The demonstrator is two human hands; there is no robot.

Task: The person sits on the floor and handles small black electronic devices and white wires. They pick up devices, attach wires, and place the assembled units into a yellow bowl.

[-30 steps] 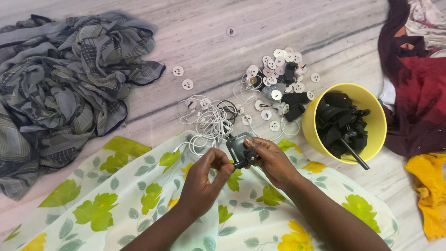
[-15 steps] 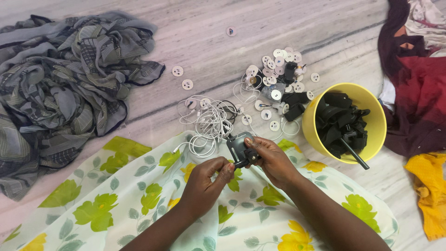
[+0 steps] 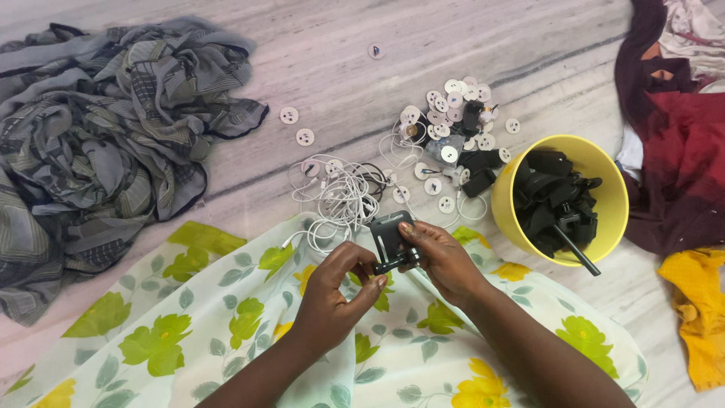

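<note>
My right hand [image 3: 444, 257] grips a small grey card with a black clip part [image 3: 390, 238] held upright above my lap. My left hand [image 3: 337, 291] pinches the black piece at the card's lower edge, fingertips against it. Just beyond the hands lies a tangle of white cables [image 3: 340, 198] on the floor. A yellow bucket [image 3: 504, 205] full of black clip parts stands to the right of my right hand. Several white round discs [image 3: 445, 102] and loose black parts lie scattered behind it.
White cloth with green and yellow flowers [image 3: 189, 325] covers my lap. A crumpled grey checked cloth [image 3: 98, 151] lies at the left. Dark red fabric [image 3: 680, 151] and a yellow-orange cloth [image 3: 698, 310] lie at the right edge on the pale streaked floor [image 3: 325, 60].
My left hand's fingers have shifted slightly at the card's lower edge. The card and my right hand stay in about the same place.
</note>
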